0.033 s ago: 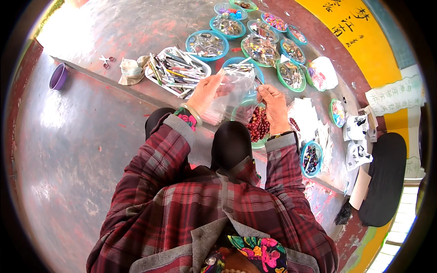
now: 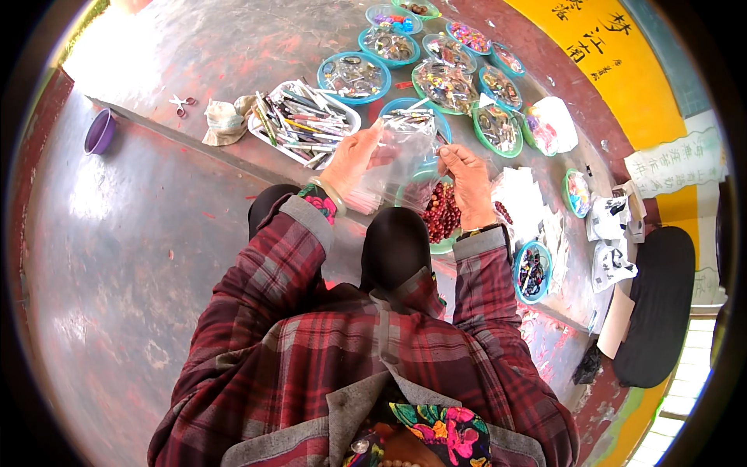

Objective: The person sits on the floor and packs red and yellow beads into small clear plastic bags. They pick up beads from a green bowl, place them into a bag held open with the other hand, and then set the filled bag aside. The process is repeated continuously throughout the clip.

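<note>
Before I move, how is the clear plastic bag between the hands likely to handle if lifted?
The clear plastic bag is probably floppy, since its thin film looks creased rather than stiff. It is likely light for its size, with no bulky filling apparent. Its glossy sheen suggests it could be slippery in a loose grip.

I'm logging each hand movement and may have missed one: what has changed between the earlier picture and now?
Nothing visibly changed. The left hand still holds the clear plastic bag; the right hand stays pinched at its right edge, beside the dark red beads.
</note>
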Available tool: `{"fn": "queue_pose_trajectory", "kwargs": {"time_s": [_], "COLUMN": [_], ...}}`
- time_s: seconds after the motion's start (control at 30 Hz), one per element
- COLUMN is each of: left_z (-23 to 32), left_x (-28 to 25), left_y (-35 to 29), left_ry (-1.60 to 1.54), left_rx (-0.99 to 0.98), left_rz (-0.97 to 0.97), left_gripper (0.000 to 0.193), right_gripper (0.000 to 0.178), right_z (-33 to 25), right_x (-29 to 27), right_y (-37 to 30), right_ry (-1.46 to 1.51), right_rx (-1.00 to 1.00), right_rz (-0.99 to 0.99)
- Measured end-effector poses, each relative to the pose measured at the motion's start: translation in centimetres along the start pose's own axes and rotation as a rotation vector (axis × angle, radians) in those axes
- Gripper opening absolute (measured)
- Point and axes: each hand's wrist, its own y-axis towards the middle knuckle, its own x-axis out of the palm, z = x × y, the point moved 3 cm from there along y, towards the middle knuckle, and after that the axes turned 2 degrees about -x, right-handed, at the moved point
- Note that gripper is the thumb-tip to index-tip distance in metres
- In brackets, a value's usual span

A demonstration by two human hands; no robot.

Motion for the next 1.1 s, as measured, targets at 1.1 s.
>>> {"fn": "queue_pose_trajectory", "kwargs": {"time_s": [1.1], "left_z": [-0.7], "left_x": [0.3], "left_y": [0.0], "left_ry": [0.269], "left_rx": [-0.308], "left_rz": [-0.02], "left_gripper": [0.02], "right_gripper": [0.007], "right_z": [3.0], "right_x": [-1.2], "right_y": [-1.9], "right_ry": [0.139], "right_rx": [-0.151], "right_rz": [0.157]}}
